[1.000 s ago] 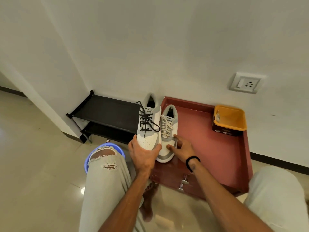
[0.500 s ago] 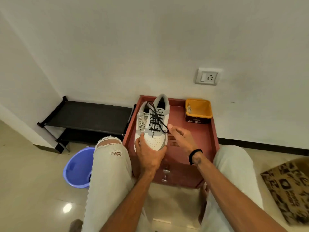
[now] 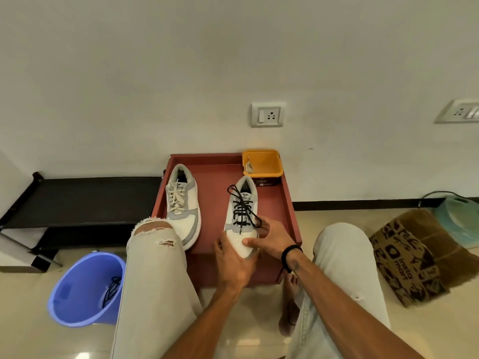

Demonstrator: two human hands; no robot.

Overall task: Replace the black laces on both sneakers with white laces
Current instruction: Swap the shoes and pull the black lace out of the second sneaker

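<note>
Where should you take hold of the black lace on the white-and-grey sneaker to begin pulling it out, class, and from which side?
Pinch the loose loop of the black lace near the collar of the white-and-grey sneaker, coming from above on its left side. It stands free of the tongue there, while the lower crossings lie flat and the right hand and left hand cover the toe.

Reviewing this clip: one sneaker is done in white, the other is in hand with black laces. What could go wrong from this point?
1. The black-laced sneaker is held only at its toe by the left hand and right hand; tugging the loose black lace may twist it free.
2. The white lace lies in the orange bin at the tray's far corner, so reaching may bump the sneaker.
</note>
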